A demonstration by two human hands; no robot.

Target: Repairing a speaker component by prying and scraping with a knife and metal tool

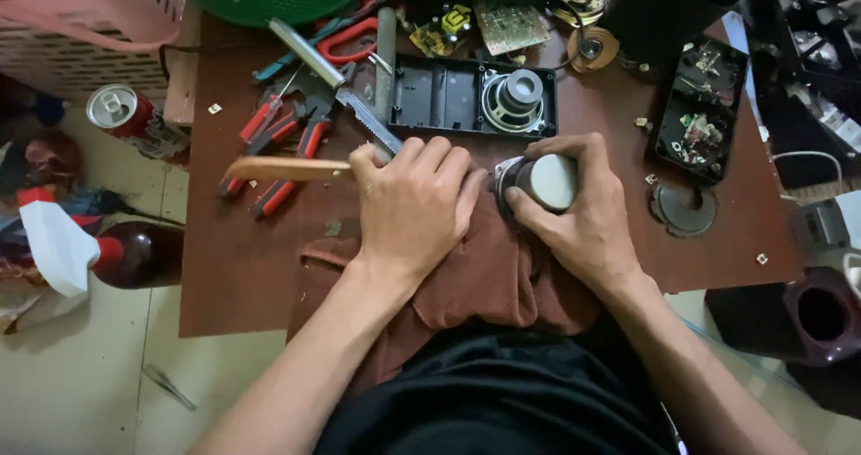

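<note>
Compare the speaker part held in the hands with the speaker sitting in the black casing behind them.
The held speaker part is gripped by the right hand over a brown cloth, its pale flat magnet back facing up; the mounted speaker sits untouched in the black casing. The held one is loose, the mounted one framed by the casing. Both are round with metal backs.

I see the speaker part point(543, 182) in my right hand point(574, 213), on the cloth point(493, 276); pliers point(282, 155) lie left of my left hand point(414, 206), open speaker case point(473, 96) behind.
</note>
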